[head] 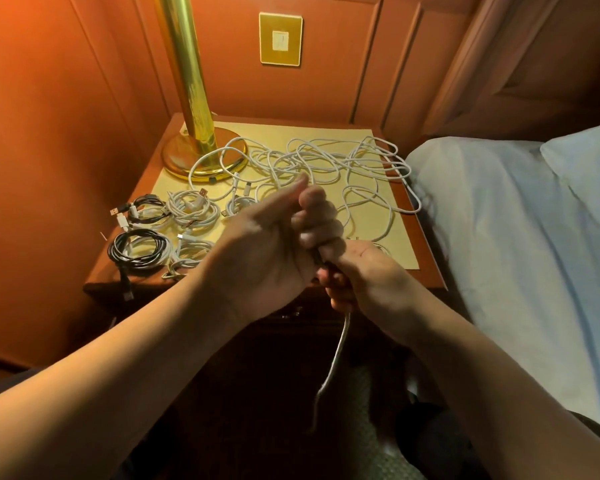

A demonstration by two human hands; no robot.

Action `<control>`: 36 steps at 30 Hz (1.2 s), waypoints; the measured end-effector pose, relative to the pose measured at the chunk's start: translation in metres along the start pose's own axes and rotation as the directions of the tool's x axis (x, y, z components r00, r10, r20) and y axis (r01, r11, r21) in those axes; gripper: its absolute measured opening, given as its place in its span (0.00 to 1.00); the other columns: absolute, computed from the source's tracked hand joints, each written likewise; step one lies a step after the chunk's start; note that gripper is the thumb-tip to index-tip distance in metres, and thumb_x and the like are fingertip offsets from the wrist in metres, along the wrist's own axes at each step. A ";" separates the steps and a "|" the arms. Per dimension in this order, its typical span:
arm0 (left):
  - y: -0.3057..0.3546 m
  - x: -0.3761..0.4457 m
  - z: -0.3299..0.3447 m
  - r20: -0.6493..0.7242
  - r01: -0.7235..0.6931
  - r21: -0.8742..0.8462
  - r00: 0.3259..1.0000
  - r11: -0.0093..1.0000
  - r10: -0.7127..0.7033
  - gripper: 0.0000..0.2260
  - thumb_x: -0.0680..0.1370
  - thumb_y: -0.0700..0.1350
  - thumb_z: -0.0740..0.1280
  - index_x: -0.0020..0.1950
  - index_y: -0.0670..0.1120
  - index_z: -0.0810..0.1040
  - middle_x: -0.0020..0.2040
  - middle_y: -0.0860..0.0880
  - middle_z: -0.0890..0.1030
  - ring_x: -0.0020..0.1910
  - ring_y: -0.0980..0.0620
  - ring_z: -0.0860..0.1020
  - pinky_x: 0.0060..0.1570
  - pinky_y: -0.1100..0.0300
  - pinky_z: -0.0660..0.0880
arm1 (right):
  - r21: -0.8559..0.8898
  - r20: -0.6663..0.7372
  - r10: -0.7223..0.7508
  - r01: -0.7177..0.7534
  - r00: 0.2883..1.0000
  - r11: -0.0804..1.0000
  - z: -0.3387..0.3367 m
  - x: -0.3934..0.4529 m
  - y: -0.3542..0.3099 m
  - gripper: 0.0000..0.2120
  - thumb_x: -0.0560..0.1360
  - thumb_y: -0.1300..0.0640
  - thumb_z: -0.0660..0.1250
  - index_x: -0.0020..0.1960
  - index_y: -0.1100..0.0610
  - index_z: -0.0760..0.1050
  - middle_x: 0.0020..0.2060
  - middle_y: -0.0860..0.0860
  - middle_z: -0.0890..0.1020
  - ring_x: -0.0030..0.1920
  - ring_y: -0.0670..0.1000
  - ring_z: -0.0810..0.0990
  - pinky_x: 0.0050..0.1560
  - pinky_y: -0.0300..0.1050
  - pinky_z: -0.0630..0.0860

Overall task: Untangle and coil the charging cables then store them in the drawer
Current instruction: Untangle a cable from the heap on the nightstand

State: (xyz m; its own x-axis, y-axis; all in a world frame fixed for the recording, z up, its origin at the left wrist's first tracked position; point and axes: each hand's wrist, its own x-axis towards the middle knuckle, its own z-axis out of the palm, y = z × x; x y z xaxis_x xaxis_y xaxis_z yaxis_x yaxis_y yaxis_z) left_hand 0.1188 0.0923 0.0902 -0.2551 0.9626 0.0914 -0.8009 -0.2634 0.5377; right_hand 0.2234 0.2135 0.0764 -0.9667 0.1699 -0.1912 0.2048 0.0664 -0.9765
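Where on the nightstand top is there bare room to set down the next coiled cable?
Bare mat shows at the front right, between the hands and the nightstand's right edge. The back holds the white cable tangle; the front left is packed with coiled cables.
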 end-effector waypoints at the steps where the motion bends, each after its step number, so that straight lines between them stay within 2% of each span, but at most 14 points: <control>1: 0.001 0.002 -0.001 -0.062 -0.050 -0.002 0.997 0.999 0.050 0.13 0.85 0.49 0.55 0.43 0.47 0.71 0.33 0.53 0.67 0.32 0.56 0.69 0.36 0.62 0.73 | -0.072 -0.004 -0.003 0.003 1.000 0.997 0.002 -0.001 -0.001 0.21 0.88 0.50 0.53 0.38 0.55 0.69 0.28 0.45 0.69 0.29 0.45 0.64 0.34 0.47 0.61; 4: 0.003 0.007 -0.004 -0.194 -0.147 0.060 0.969 0.987 0.156 0.15 0.86 0.48 0.54 0.49 0.44 0.75 0.37 0.51 0.76 0.36 0.55 0.76 0.41 0.60 0.78 | -0.372 -0.015 -0.053 0.044 0.998 0.927 0.006 -0.010 -0.006 0.26 0.88 0.45 0.51 0.38 0.55 0.75 0.27 0.46 0.71 0.29 0.46 0.68 0.35 0.50 0.66; 7: 0.008 0.010 -0.014 -0.188 -0.155 0.338 0.955 0.928 0.228 0.17 0.87 0.47 0.53 0.51 0.40 0.77 0.40 0.47 0.80 0.40 0.52 0.81 0.46 0.57 0.80 | -0.463 -0.072 -0.047 0.008 0.996 0.886 0.008 -0.020 -0.009 0.24 0.85 0.47 0.55 0.38 0.57 0.77 0.29 0.52 0.76 0.31 0.50 0.74 0.37 0.53 0.70; 9: 0.015 0.011 -0.022 -0.119 -0.139 0.622 0.956 0.770 0.268 0.17 0.87 0.47 0.54 0.52 0.38 0.78 0.42 0.44 0.82 0.43 0.48 0.82 0.49 0.56 0.80 | -0.461 -0.090 -0.118 0.064 0.989 0.885 0.010 -0.025 -0.013 0.21 0.79 0.46 0.57 0.35 0.58 0.76 0.26 0.48 0.74 0.29 0.47 0.72 0.30 0.44 0.67; 11: 0.018 0.009 -0.024 -0.078 -0.071 0.843 0.964 0.533 0.253 0.16 0.87 0.45 0.55 0.52 0.38 0.79 0.44 0.43 0.83 0.44 0.48 0.82 0.49 0.57 0.79 | -0.431 -0.116 -0.192 0.125 0.974 0.894 0.010 -0.028 -0.013 0.19 0.78 0.48 0.57 0.35 0.58 0.75 0.23 0.45 0.72 0.26 0.43 0.69 0.27 0.36 0.63; 12: 0.017 0.008 -0.023 -0.078 -0.027 0.898 0.973 0.439 0.218 0.16 0.87 0.44 0.56 0.51 0.37 0.80 0.43 0.45 0.83 0.43 0.50 0.81 0.47 0.59 0.78 | -0.426 -0.124 -0.226 0.154 0.966 0.891 0.009 -0.030 -0.013 0.19 0.78 0.48 0.57 0.35 0.58 0.75 0.23 0.45 0.71 0.26 0.43 0.69 0.28 0.35 0.63; 14: 0.013 0.006 -0.020 -0.088 0.035 0.935 0.987 0.354 0.133 0.17 0.86 0.45 0.57 0.51 0.34 0.79 0.41 0.45 0.81 0.40 0.53 0.80 0.43 0.64 0.76 | -0.441 -0.129 -0.284 0.202 0.950 0.875 0.007 -0.032 -0.012 0.19 0.81 0.48 0.57 0.36 0.55 0.74 0.25 0.45 0.72 0.28 0.44 0.70 0.29 0.36 0.65; 18: 0.005 0.006 -0.020 -0.057 0.056 0.910 0.998 0.410 -0.010 0.24 0.85 0.52 0.56 0.46 0.30 0.73 0.36 0.41 0.74 0.33 0.49 0.73 0.35 0.60 0.72 | -0.599 -0.166 -0.462 0.283 0.871 0.749 0.003 -0.032 -0.011 0.14 0.85 0.53 0.62 0.42 0.51 0.75 0.27 0.39 0.73 0.30 0.42 0.77 0.31 0.30 0.68; 21: 0.004 0.007 -0.018 -0.036 0.081 0.882 0.994 0.463 -0.106 0.29 0.85 0.57 0.49 0.41 0.33 0.72 0.31 0.42 0.69 0.29 0.48 0.69 0.34 0.57 0.70 | -0.724 -0.210 -0.571 0.266 0.794 0.636 -0.006 -0.028 -0.010 0.08 0.84 0.53 0.65 0.45 0.48 0.74 0.32 0.37 0.76 0.35 0.38 0.80 0.32 0.27 0.70; 25: 0.003 0.009 -0.011 0.001 0.149 0.793 0.969 0.590 -0.247 0.24 0.83 0.57 0.49 0.38 0.42 0.70 0.29 0.47 0.61 0.27 0.51 0.63 0.33 0.59 0.69 | -0.700 -0.271 -0.580 0.256 0.768 0.666 -0.017 -0.019 -0.007 0.10 0.83 0.47 0.65 0.49 0.53 0.77 0.33 0.43 0.80 0.34 0.44 0.81 0.31 0.31 0.72; 28: 0.008 0.007 -0.009 0.041 0.225 0.656 0.943 0.721 -0.331 0.17 0.83 0.51 0.53 0.38 0.46 0.68 0.29 0.51 0.61 0.27 0.53 0.63 0.31 0.60 0.68 | -0.571 -0.289 -0.529 0.300 0.798 0.765 -0.019 -0.015 -0.007 0.12 0.83 0.45 0.63 0.49 0.54 0.77 0.31 0.47 0.77 0.31 0.47 0.76 0.29 0.37 0.70; 32: 0.009 0.005 -0.012 0.091 0.274 0.549 0.920 0.790 -0.382 0.16 0.84 0.48 0.53 0.40 0.44 0.70 0.28 0.52 0.65 0.26 0.55 0.66 0.31 0.61 0.70 | -0.432 -0.256 -0.424 0.290 0.868 0.854 -0.020 -0.010 -0.005 0.19 0.82 0.40 0.59 0.52 0.57 0.76 0.37 0.59 0.77 0.38 0.62 0.76 0.36 0.58 0.74; 34: 0.009 0.004 -0.014 0.118 0.286 0.502 0.912 0.816 -0.392 0.17 0.85 0.48 0.52 0.42 0.41 0.71 0.27 0.52 0.68 0.25 0.55 0.69 0.31 0.61 0.73 | -0.379 -0.226 -0.370 0.268 0.901 0.886 -0.018 -0.007 -0.004 0.25 0.81 0.35 0.57 0.52 0.57 0.76 0.39 0.62 0.77 0.42 0.64 0.76 0.42 0.61 0.75; 36: 0.009 0.004 -0.016 0.146 0.286 0.483 0.906 0.828 -0.398 0.17 0.85 0.46 0.52 0.45 0.39 0.74 0.27 0.51 0.71 0.25 0.55 0.71 0.32 0.60 0.75 | -0.293 -0.196 -0.287 0.223 0.938 0.930 -0.018 -0.005 -0.002 0.25 0.79 0.32 0.56 0.50 0.52 0.77 0.37 0.57 0.78 0.38 0.56 0.78 0.41 0.55 0.75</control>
State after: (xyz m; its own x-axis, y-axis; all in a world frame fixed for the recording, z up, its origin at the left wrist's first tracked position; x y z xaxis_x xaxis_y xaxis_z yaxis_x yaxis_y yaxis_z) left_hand 0.1019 0.0924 0.0818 0.1669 0.9859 -0.0089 -0.4747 0.0883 0.8757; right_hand 0.2304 0.2303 0.0806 -0.9354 0.3326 0.1203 0.0194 0.3877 -0.9216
